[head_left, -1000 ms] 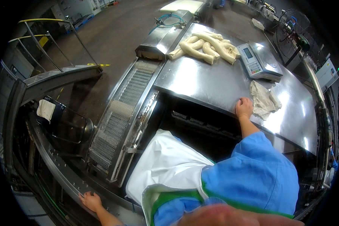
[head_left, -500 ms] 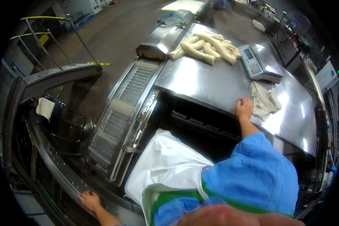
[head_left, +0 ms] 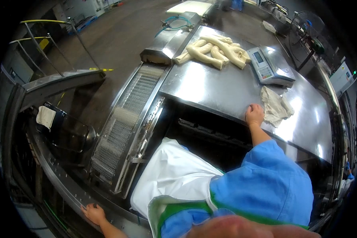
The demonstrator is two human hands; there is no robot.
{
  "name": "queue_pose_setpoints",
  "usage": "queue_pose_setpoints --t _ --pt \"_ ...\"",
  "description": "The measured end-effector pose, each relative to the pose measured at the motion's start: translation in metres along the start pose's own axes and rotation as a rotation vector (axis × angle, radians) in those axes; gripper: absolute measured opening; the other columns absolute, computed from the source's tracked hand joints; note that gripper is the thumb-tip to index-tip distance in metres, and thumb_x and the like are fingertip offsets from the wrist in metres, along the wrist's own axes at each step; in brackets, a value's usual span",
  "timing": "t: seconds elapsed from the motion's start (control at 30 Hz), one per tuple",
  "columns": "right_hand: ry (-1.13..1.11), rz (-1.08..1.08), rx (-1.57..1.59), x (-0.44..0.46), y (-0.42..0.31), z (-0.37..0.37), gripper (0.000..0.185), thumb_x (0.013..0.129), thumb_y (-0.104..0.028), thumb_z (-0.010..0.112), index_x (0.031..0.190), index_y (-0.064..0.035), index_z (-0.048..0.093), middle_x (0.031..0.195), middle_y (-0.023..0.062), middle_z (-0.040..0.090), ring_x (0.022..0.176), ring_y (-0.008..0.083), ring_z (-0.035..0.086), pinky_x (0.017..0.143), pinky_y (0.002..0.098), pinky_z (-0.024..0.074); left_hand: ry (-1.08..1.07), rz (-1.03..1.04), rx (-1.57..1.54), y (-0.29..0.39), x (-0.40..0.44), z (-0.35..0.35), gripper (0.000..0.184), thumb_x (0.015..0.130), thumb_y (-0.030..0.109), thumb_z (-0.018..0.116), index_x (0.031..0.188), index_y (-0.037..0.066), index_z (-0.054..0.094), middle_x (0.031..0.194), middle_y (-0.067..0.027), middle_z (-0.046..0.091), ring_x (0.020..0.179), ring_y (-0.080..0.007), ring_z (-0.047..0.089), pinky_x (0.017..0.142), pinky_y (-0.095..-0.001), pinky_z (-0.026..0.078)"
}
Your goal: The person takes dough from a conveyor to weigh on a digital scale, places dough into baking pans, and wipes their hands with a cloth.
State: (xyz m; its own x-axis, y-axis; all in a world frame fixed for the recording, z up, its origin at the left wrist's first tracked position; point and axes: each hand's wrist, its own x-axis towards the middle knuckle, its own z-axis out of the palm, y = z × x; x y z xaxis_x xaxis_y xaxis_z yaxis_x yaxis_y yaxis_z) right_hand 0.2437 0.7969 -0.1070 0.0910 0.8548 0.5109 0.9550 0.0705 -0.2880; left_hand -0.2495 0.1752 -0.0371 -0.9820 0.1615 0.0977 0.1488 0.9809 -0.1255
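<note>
In the head view, the left hand (head_left: 93,214) rests on a metal rail (head_left: 67,193), fingers loosely spread; the right hand (head_left: 255,114) lies empty on the steel table (head_left: 222,89). The cloth (head_left: 274,109) sits just beside it, perhaps touching; I'd say a careless sweep could drag it over the edge.

Brown floor (head_left: 119,31) is stretching far back.
Yellow-topped railings (head_left: 45,21) are rising at left, a dark chair (head_left: 58,122) is standing nearer, and a green light (head_left: 354,72) is glowing on a pale cabinet (head_left: 340,80) at right.
</note>
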Motion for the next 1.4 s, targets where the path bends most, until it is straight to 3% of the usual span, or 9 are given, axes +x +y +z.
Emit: queue_pose_setpoints --t 0.3,0.47,1.4 --pt "0.013 0.010 0.025 -0.001 -0.001 -0.003 0.015 0.081 -0.023 0.058 0.090 -0.0135 0.066 0.101 0.0074 0.063 0.101 0.0296 0.056 0.086 0.0424 0.0445 0.013 0.013 0.030 -0.001 0.000 0.004 0.023 0.073 0.011 0.071 0.095 0.005 0.069 0.115 -0.0090 0.062 0.135 -0.0330 0.033 0.106 -0.0430 0.035" --pt "-0.004 0.022 -0.007 0.000 -0.001 -0.002 0.016 0.080 -0.024 0.059 0.090 -0.0153 0.068 0.106 0.0042 0.064 0.104 0.0259 0.057 0.087 0.0395 0.0461 0.018 -0.009 0.053 -0.004 0.002 0.007 0.023 0.074 0.012 0.071 0.096 0.006 0.069 0.117 -0.0065 0.062 0.136 -0.0314 0.032 0.105 -0.0446 0.035" --pt "-0.047 0.060 -0.021 0.001 -0.004 -0.004 0.018 0.082 -0.025 0.058 0.094 -0.0164 0.068 0.109 0.0024 0.063 0.107 0.0241 0.056 0.093 0.0381 0.0435 0.005 -0.002 0.069 -0.004 0.000 0.006 0.022 0.075 0.014 0.070 0.096 0.007 0.069 0.119 -0.0049 0.061 0.136 -0.0303 0.033 0.104 -0.0443 0.035"
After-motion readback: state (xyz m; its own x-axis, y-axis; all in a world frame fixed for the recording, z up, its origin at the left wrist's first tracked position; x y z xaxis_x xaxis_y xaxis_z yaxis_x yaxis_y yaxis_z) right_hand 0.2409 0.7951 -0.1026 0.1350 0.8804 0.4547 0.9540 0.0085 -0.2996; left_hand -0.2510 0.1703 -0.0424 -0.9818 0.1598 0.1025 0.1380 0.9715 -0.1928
